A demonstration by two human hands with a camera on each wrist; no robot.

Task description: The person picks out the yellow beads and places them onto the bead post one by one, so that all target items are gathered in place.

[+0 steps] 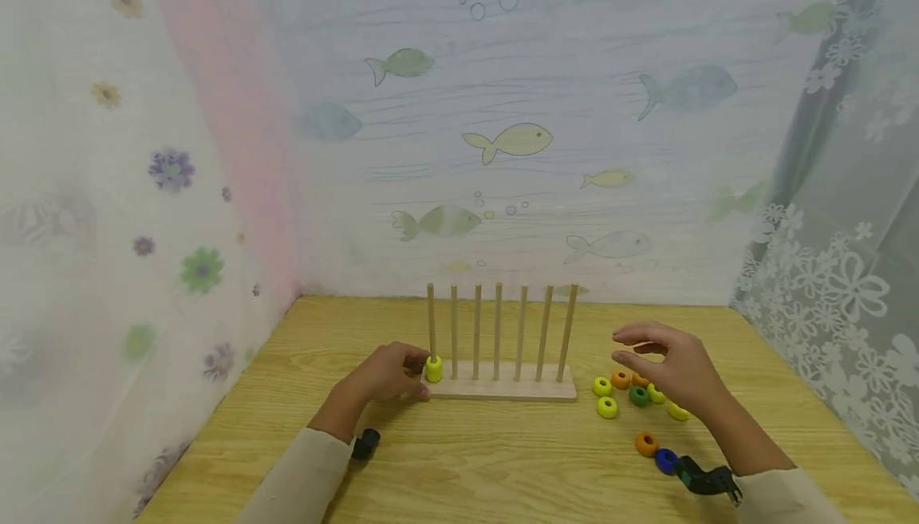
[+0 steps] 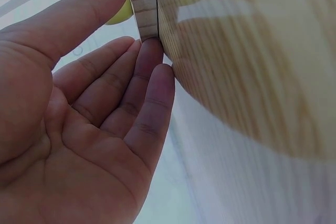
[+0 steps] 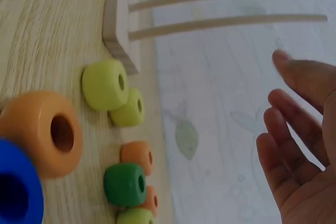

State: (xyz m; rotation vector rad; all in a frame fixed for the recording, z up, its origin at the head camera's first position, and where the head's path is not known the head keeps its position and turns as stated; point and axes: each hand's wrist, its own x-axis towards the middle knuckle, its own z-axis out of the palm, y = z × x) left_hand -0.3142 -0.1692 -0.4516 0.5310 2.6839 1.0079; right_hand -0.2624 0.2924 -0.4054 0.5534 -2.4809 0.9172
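A wooden peg stand [image 1: 495,389] with several upright pegs stands on the table. Yellow beads [image 1: 434,369] sit round its leftmost peg; they look stacked. My left hand [image 1: 391,372] holds the left end of the base, and in the left wrist view its thumb and fingers [image 2: 157,90] meet that end from two sides. Above the loose beads on the right, my right hand [image 1: 671,360] hovers with nothing in it, thumb and fingers apart. Below it lie yellow beads [image 1: 606,407], orange beads [image 1: 621,380] and a green bead [image 3: 125,184]. The hand partly covers some of them.
Nearer the front, an orange bead [image 1: 646,444] touches a blue bead [image 1: 666,461], close to the black wrist device [image 1: 707,479] on the right arm. Another black device [image 1: 366,444] is at the left wrist. Printed fabric [image 1: 517,213] encloses the wooden table [image 1: 495,460] behind and at the sides.
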